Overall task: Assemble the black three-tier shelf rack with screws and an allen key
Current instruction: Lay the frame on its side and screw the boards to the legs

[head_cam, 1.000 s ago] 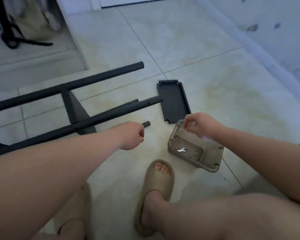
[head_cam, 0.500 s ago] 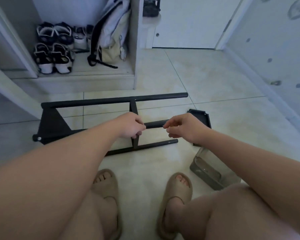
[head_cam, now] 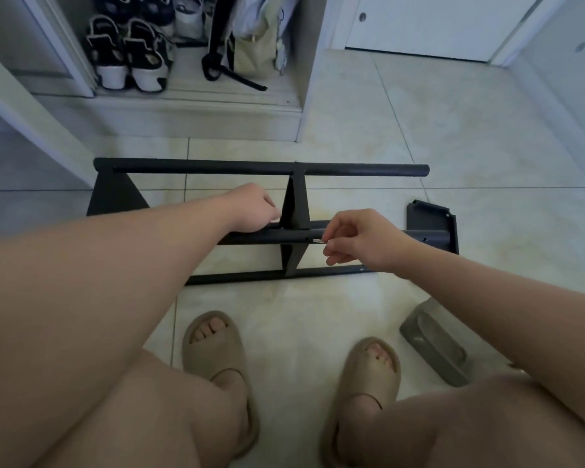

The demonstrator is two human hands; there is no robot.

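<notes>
The black rack frame (head_cam: pixel 271 170) lies on its side on the tiled floor, with long tubes running left to right and two shelf plates joining them. My left hand (head_cam: pixel 254 207) grips the raised middle tube (head_cam: pixel 277 236) just left of the centre shelf plate (head_cam: pixel 296 204). My right hand (head_cam: pixel 362 236) pinches a small silver screw (head_cam: pixel 317 241), its tip at a hole in that tube. A loose black shelf plate (head_cam: pixel 431 219) lies on the floor to the right, partly behind the tube's end.
A grey plastic tray (head_cam: pixel 433 342) sits on the floor at the right, by my right knee. My two feet in beige slides (head_cam: pixel 217 349) stand below the frame. Behind it is a low open cupboard with shoes (head_cam: pixel 129 59) and a bag (head_cam: pixel 250 45).
My right hand left the tray and came to the middle tube with a screw. My left hand stays on the tube. The view swung up and back, showing the whole frame.
</notes>
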